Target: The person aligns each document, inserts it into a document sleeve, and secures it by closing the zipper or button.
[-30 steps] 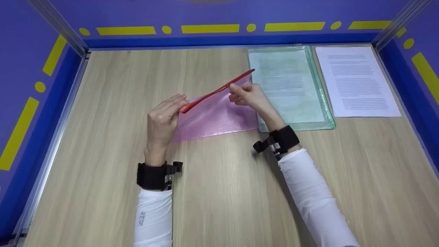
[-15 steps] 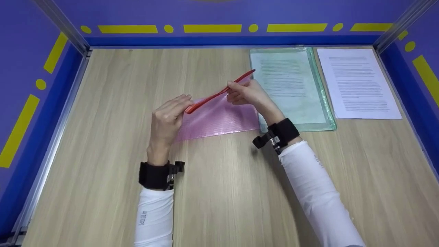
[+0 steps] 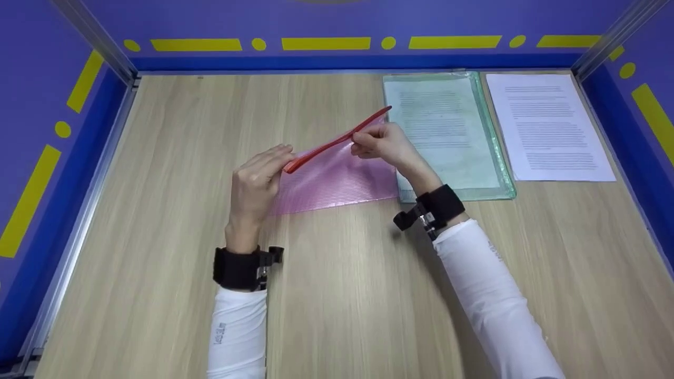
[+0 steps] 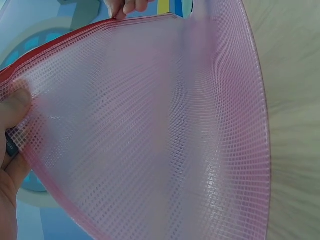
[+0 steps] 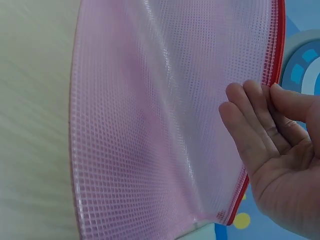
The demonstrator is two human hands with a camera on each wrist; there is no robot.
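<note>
A pink translucent mesh zipper pouch (image 3: 342,181) with a red zipper edge is held up at a slant over the middle of the table. My left hand (image 3: 253,184) grips its left corner, just below the zipper end; in the left wrist view the thumb (image 4: 17,105) presses on the mesh. With thumb and index finger, my right hand (image 3: 387,145) pinches the red zipper edge right of its middle. The right wrist view has this pinch at the red edge, the other fingers (image 5: 245,130) bent beside the mesh. Whether a zipper pull is between the fingertips is hidden.
Right of the pouch lies a green translucent pouch (image 3: 447,168) with a printed sheet inside. Beside it, at the far right, is a white printed paper (image 3: 550,126). Blue walls (image 3: 337,21) with yellow marks bound the wooden table (image 3: 326,295) at the back and sides.
My right hand shifts slightly up and left along the zipper edge, then a little back down and right. The left hand and the pouch's left corner move slightly right in view, then stay.
</note>
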